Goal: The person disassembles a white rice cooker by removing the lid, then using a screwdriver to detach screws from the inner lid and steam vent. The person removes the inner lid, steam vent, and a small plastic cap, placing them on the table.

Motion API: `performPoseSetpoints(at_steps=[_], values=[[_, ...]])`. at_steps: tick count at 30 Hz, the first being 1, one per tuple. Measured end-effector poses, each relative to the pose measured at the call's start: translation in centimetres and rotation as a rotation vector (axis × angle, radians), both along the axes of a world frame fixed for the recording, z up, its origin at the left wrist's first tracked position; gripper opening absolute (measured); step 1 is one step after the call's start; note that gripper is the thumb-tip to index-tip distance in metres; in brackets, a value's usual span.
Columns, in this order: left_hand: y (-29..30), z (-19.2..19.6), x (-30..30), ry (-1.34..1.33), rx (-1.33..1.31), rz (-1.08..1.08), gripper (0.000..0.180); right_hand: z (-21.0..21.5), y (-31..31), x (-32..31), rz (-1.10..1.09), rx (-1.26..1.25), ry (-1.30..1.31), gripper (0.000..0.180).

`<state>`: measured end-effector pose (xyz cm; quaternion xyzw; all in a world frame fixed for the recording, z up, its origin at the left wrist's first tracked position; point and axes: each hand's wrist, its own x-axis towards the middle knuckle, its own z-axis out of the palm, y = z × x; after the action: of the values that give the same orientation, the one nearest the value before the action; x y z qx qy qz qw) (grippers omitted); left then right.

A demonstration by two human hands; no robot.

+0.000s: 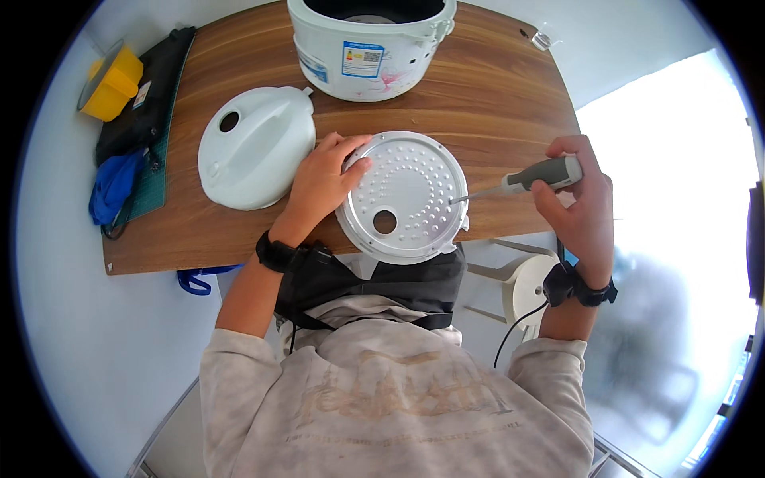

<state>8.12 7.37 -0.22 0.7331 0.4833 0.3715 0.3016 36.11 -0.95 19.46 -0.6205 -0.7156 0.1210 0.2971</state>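
A round perforated metal plate (414,183) lies at the near edge of the wooden table (494,103). My left hand (323,179) rests on the plate's left rim, fingers spread over it. My right hand (582,199) grips a screwdriver (538,175) with a grey and black handle. Its tip touches the plate's right side. A white rice cooker lid (255,147) lies left of the plate, just beyond my left hand.
A white rice cooker body (366,48) stands at the table's far edge. A dark bag (147,95), a yellow container (115,80) and blue cloth (111,187) sit at the left. A white stool (526,287) stands below the table's edge.
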Motion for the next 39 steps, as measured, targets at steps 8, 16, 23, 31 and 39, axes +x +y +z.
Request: performPoseSetpoints(at_steps=[8,16,23,31,39], values=[[0.0,0.1,-0.2,0.001,0.042,-0.020,0.034,-0.8,-0.4,2.1,-0.122,0.026,-0.070,0.031],[-0.2,0.4,-0.2,0.022,0.028,-0.012,0.033,-1.7,2.8,0.1,-0.053,0.104,-0.019,0.030],[-0.2,-0.2,-0.2,-0.016,0.113,-0.009,0.035,-2.7,5.4,-2.8,0.107,0.113,0.067,0.030],[-0.2,-0.2,-0.3,-0.013,0.063,0.004,0.037,-3.5,7.4,-5.8,0.220,0.158,0.087,0.031],[-0.2,-0.5,-0.2,-0.032,0.031,0.019,0.034,-3.7,7.8,-6.6,0.270,0.152,0.088,0.030]])
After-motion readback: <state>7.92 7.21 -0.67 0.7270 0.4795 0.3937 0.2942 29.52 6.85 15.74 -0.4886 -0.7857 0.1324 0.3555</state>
